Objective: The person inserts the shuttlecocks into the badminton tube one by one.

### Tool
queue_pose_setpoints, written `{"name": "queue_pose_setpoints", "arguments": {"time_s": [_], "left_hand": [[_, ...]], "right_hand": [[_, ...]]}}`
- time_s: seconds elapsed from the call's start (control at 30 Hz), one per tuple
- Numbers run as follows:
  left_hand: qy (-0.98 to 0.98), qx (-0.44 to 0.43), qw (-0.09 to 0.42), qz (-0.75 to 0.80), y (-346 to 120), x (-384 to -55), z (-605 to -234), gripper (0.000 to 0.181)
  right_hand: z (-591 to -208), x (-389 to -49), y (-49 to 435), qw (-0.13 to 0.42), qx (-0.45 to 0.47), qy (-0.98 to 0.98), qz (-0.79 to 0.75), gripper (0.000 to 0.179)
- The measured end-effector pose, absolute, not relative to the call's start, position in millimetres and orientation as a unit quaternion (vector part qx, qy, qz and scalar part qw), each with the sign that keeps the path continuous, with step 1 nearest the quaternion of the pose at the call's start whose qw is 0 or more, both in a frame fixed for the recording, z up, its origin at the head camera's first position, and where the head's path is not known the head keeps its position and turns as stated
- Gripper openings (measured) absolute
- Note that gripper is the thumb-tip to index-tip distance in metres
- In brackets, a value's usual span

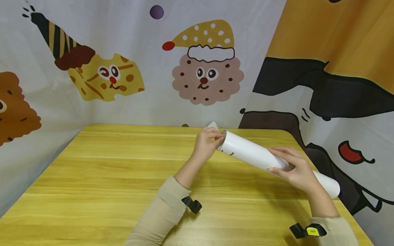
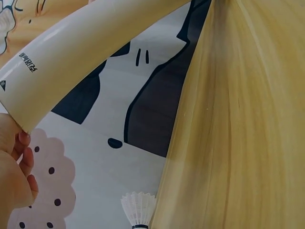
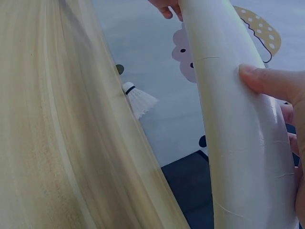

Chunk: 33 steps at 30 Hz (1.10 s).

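Observation:
A long white tube (image 1: 255, 150) with small dark print near one end slants across the right half of the table. My right hand (image 1: 293, 167) grips it around the middle, thumb on the near side and fingers over the far side. At the tube's open upper-left end is my left hand (image 1: 207, 141). Its thumb and index finger meet at the mouth, while the other fingers curl loosely. I cannot tell what those fingertips pinch inside the rim. A white shuttlecock (image 3: 142, 101) with a dark band is by the table's back edge, partly hidden behind the left hand in the head view.
The wood-grain table (image 1: 101, 177) reaches back to a cloth backdrop (image 1: 154, 109) printed with cartoon figures. Black camera mounts sit on the left wrist (image 1: 192, 205) and the right wrist (image 1: 307, 231). The tube's lower end extends past the table's right edge in the head view.

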<state>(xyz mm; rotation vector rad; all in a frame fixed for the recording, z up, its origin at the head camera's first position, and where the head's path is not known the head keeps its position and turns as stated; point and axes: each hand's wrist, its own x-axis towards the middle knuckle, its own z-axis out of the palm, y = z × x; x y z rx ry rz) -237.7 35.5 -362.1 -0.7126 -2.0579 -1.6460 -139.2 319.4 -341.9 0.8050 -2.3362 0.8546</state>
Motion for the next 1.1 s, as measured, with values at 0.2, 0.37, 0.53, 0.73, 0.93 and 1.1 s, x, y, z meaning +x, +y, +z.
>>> {"name": "queue_pose_setpoints", "arguments": {"time_s": [0.2,0.37,0.53,0.73,0.93,1.1], "left_hand": [[-0.723,-0.235,0.208,-0.615,32,-240,-362,0.008],[-0.705,-0.222,0.218,-0.637,26,-241,-360,0.014],[-0.707,-0.213,0.233,-0.633,20,-248,-362,0.015],[-0.731,-0.195,0.239,-0.609,15,-268,-372,0.018],[-0.772,-0.187,0.225,-0.565,10,-288,-382,0.021],[-0.816,-0.174,0.196,-0.515,11,-302,-392,0.026]], "right_hand": [[-355,-150,331,0.260,0.285,-0.870,0.307,0.070],[-348,-146,327,0.268,0.291,-0.860,0.323,0.068],[-334,-137,317,0.268,0.293,-0.858,0.326,0.064],[-334,-136,317,0.268,0.277,-0.866,0.318,0.063],[-334,-136,318,0.269,0.275,-0.868,0.315,0.063],[-334,-136,318,0.271,0.275,-0.868,0.313,0.063]]}}
